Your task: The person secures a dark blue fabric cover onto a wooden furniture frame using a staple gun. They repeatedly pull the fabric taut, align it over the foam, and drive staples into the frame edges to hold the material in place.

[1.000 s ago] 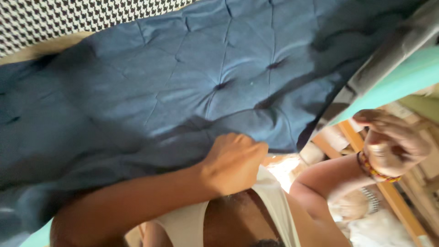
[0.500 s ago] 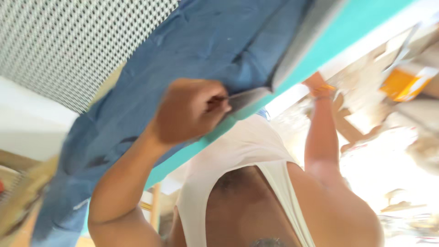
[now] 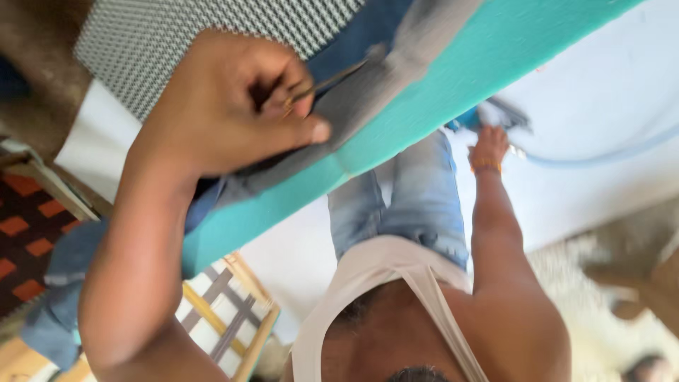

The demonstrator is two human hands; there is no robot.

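Left hand clenched on grey fabric edge, teal foam beneath

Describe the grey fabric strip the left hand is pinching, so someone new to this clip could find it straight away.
Start at the long teal foam slab that crosses the head view diagonally. Along its upper edge lies a grey fabric strip, with blue quilted cloth just above it. The left hand pinches this strip; it is the only plain grey band, set between bright teal and dark blue.
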